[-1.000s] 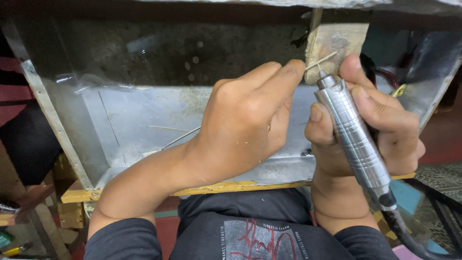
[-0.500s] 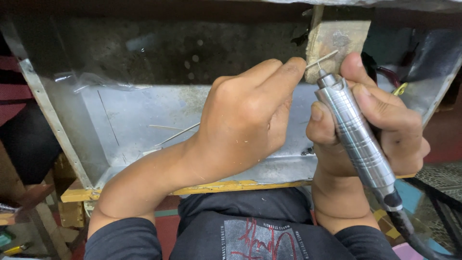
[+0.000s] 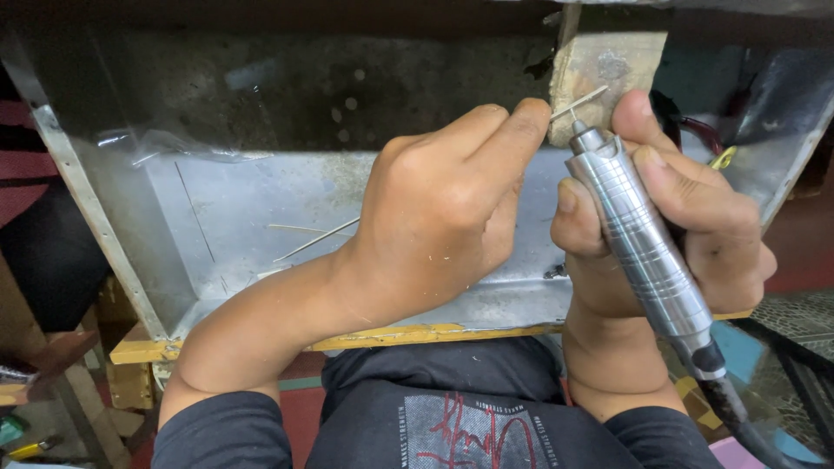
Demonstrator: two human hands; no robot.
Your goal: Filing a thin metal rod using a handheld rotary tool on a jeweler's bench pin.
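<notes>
My right hand [image 3: 686, 226] grips a ribbed silver rotary handpiece [image 3: 638, 239] with a black flexible shaft trailing off at the lower right. Its small bit touches a thin metal wire [image 3: 580, 102]. My left hand [image 3: 443, 217] pinches that wire between fingertips, pressed against a worn wooden bench peg [image 3: 608, 65]. Both hands hover over a sheet-metal catch tray [image 3: 217, 217] beneath the peg.
A long thin needle-like rod [image 3: 317, 241] and a fine wire lie on the tray floor. The tray's yellow wooden front edge [image 3: 391, 337] runs above my lap. Wooden pieces and small tools [image 3: 26, 408] sit at the lower left; a yellow-green item [image 3: 723, 158] lies behind my right hand.
Both hands hold nearly the same pose; the handpiece tip has shifted very slightly against the wire.
</notes>
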